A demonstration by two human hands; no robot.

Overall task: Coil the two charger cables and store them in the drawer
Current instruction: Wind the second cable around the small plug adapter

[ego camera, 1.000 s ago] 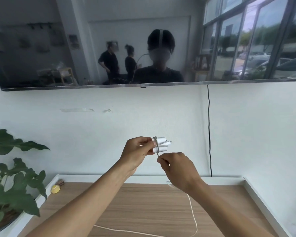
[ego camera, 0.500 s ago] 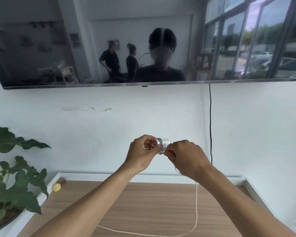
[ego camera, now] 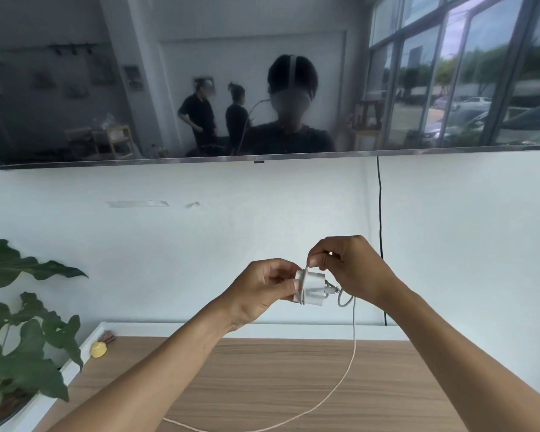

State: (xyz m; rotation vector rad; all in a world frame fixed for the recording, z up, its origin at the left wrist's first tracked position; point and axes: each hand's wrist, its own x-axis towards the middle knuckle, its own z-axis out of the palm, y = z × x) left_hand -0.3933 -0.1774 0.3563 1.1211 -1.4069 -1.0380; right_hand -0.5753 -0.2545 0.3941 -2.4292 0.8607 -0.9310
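Observation:
I hold a white charger plug [ego camera: 313,288] up in front of the wall, above the wooden top. My left hand [ego camera: 262,291] pinches its left side. My right hand [ego camera: 346,269] sits just above and right of it, pinching the white cable [ego camera: 353,344] where it wraps over the plug. A turn or two of cable lies around the plug. The rest hangs down from under my right hand and trails across the wooden surface toward the bottom edge. A second cable and the drawer are not visible.
The wooden top [ego camera: 262,385] has a raised white rim [ego camera: 293,330]. A leafy plant [ego camera: 19,338] stands at the left. A small yellow object [ego camera: 99,350] lies on the rim's left corner. A black cord [ego camera: 380,238] runs down the wall under a wall-mounted screen [ego camera: 262,76].
My right hand has moved from below the plug up and over its top, carrying the cable around it. The hanging slack has shifted right and shortened.

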